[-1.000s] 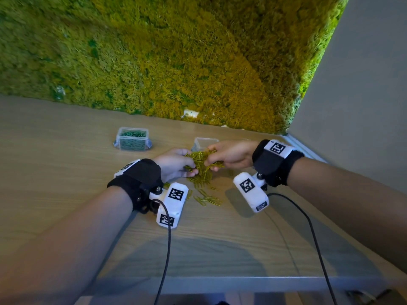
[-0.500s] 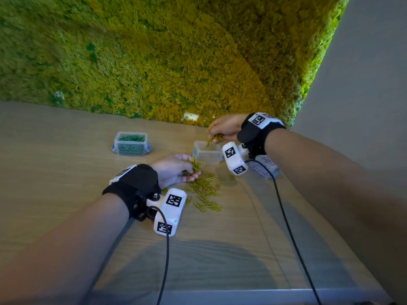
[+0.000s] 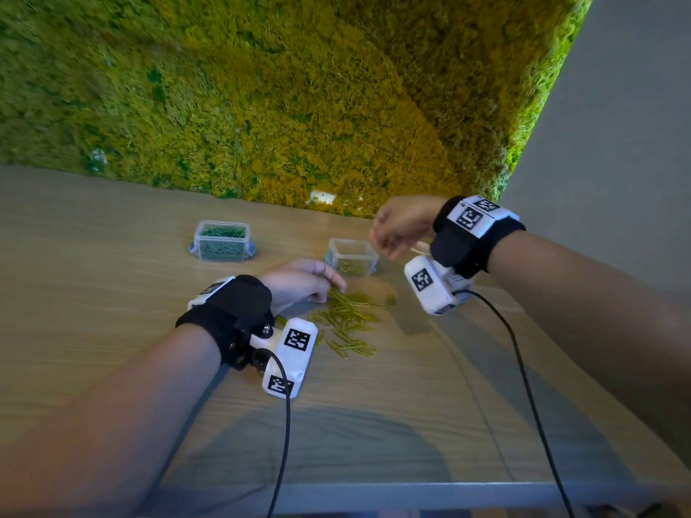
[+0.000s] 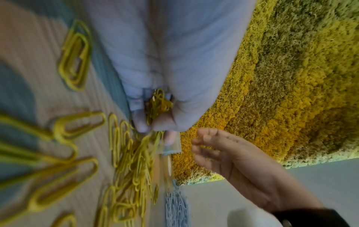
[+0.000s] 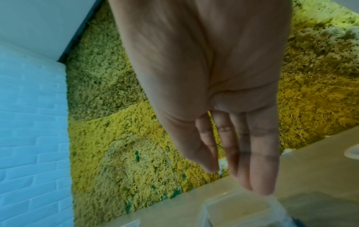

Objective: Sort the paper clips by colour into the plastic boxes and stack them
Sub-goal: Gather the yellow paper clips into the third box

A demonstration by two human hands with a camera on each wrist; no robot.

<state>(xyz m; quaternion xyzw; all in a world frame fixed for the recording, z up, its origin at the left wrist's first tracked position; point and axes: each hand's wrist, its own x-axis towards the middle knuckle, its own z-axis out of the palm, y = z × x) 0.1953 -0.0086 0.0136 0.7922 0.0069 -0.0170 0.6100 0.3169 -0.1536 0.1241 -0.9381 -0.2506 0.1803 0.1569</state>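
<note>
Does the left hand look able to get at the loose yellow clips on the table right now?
Probably yes: the left hand already holds some, and the yellow clips lie just beside its fingertips. The right hand is up over the open box, clear.

Yellow paper clips (image 3: 347, 315); green clips (image 3: 223, 241) in clear box; seemingly pale-blue clips (image 4: 176, 207).

Light wood-grain tabletop (image 3: 93, 293), far edge against a yellow-green moss wall panel (image 3: 299, 87). Plain grey wall (image 3: 617, 125) at right. White painted brick wall (image 5: 29, 122) beside the moss.
</note>
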